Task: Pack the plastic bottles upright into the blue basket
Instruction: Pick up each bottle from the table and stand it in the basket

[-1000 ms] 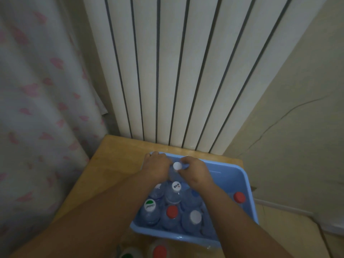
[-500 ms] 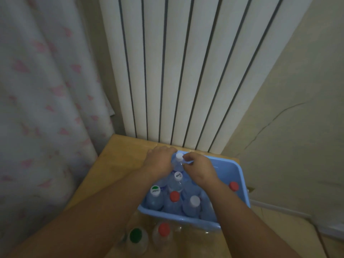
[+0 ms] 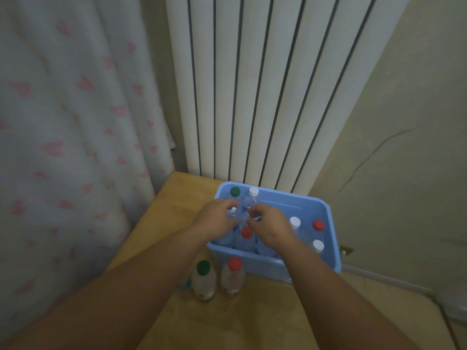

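Note:
The blue basket point(image 3: 328, 231) sits on the wooden table against the radiator. Several clear plastic bottles stand upright in it, among them a green-capped bottle point(image 3: 235, 192) and a white-capped bottle point(image 3: 253, 192) at its far left corner, a red-capped bottle point(image 3: 247, 233) near the front, and three more at the right point(image 3: 294, 222). My left hand point(image 3: 216, 219) and my right hand point(image 3: 269, 227) meet over the left half, fingers curled round a clear bottle point(image 3: 238, 215) between them. Its cap is hard to make out.
Two bottles stand on the table in front of the basket, one green-capped point(image 3: 203, 281), one red-capped point(image 3: 233, 277). A white radiator point(image 3: 252, 97) rises right behind, a curtain point(image 3: 63, 135) hangs at the left and a wall is at the right. The basket's far right part holds nothing.
The white-capped bottle my hands held at the back now stands free beside the green-capped one. Both hands have drawn back a little onto the bottle in front of it.

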